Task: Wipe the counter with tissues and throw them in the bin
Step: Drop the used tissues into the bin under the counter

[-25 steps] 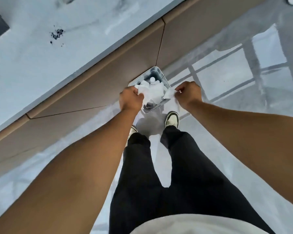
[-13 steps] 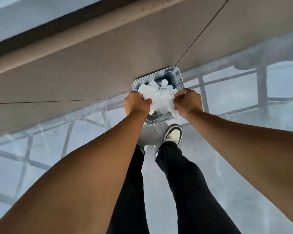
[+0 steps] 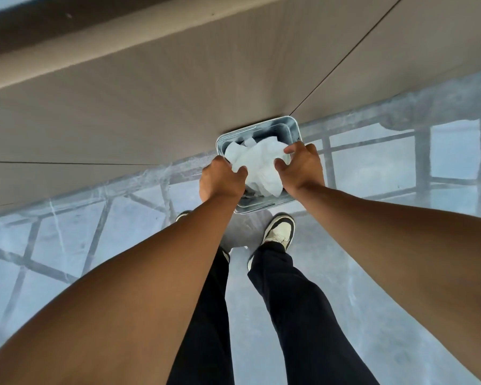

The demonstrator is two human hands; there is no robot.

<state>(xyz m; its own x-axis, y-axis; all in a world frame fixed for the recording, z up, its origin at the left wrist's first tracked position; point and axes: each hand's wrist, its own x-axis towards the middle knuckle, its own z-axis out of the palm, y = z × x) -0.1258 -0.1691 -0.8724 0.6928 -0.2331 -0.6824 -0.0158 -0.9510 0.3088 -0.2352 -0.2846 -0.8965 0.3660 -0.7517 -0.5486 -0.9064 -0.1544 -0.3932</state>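
Tissues going into the bin at the foot of the cabinet

The bin (image 3: 293, 129) stood on the floor against the cabinet front (image 3: 150, 107), directly below both arms. The tissues (image 3: 257, 165) sat bunched in its mouth. Left hand (image 3: 220, 180) and right hand (image 3: 301, 165) flanked the wad, fingers spread loose and touching it, seemingly releasing it.

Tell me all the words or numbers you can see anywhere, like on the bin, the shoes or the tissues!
None: no words, numbers or logos can be read anywhere.
The bin: plain grey metal, no label showing.
The tissues: plain white.
The shoe: cream and dark, no brand mark clear enough to read.
The cabinet front: bare.
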